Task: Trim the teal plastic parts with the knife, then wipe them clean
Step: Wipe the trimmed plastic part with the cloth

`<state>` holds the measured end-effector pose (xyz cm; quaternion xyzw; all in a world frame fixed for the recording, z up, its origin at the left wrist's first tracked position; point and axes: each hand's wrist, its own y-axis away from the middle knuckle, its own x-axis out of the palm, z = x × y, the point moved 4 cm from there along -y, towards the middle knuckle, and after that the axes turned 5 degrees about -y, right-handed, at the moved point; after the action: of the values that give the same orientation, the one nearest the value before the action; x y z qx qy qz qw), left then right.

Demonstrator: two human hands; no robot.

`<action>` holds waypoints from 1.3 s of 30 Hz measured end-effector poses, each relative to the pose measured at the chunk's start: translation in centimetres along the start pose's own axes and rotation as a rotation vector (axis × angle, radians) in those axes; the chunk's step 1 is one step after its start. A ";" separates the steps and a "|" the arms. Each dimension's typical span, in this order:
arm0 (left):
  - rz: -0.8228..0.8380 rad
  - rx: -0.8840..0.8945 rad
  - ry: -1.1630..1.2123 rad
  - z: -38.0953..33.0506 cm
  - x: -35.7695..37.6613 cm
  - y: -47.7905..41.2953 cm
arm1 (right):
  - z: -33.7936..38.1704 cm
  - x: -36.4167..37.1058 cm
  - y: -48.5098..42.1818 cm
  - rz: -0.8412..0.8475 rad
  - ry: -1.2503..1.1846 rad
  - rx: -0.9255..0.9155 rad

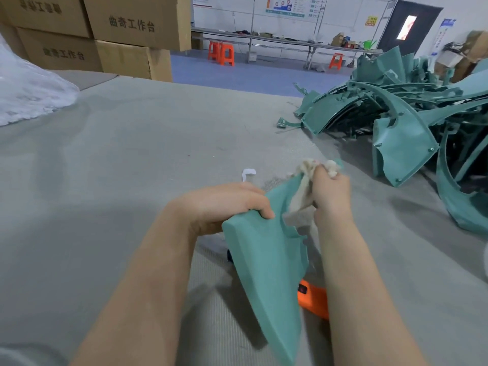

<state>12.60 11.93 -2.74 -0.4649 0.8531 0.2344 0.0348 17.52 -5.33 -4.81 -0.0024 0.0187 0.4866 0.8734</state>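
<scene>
In the head view, a grey-covered bench (132, 154) filled most of the picture, and 1 teal plastic part (266, 265) was held above its near middle, tilted so that its narrow end pointed down toward the near edge. The left hand (224, 204) gripped the part at its upper left corner, back of the hand up, with its fingers (265, 213) curled close together over the part's top edge. The right hand (330, 194) sat just beside it at the part's upper right, its fingers curled round a bunched cream rag (301, 199); the rag spilled out above the knuckles and hung below the hand against the part's upper face. The 2 hands were near each other but apart, with the part's upper end between them. An orange knife (314, 299) lay on the bench toward the near edge, partly hidden by the part and the right forearm, touched by neither hand. A small white scrap (248, 173) lay just beyond the left hand. A pile of teal parts (404, 122) was heaped along the bench's right edge, well apart from the hands. Cardboard boxes (132, 25) were stacked past the far left corner, and orange stools (221, 54) stood on the blue floor beyond the far edge.
</scene>
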 end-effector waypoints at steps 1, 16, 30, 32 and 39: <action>0.013 0.002 0.003 -0.1 0.1 0.0 | -0.3 -0.5 -0.4 -0.045 -0.066 0.034; -0.299 0.208 0.396 1.1 -3.5 -1.2 | 1.6 0.3 1.4 0.262 -0.310 -0.053; -0.410 0.214 0.313 1.6 -4.9 -1.2 | 1.2 3.9 4.0 0.539 0.149 -0.637; -0.379 0.179 0.338 1.9 -5.0 -1.2 | 1.2 4.0 4.0 0.561 0.102 -0.568; -0.415 0.187 0.305 2.1 -4.6 -2.0 | 0.9 3.2 3.1 0.336 -0.204 -0.267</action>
<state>16.54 15.49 -4.07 -0.6546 0.7528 0.0696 -0.0039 16.61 -0.96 -4.01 -0.0655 -0.1343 0.6210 0.7694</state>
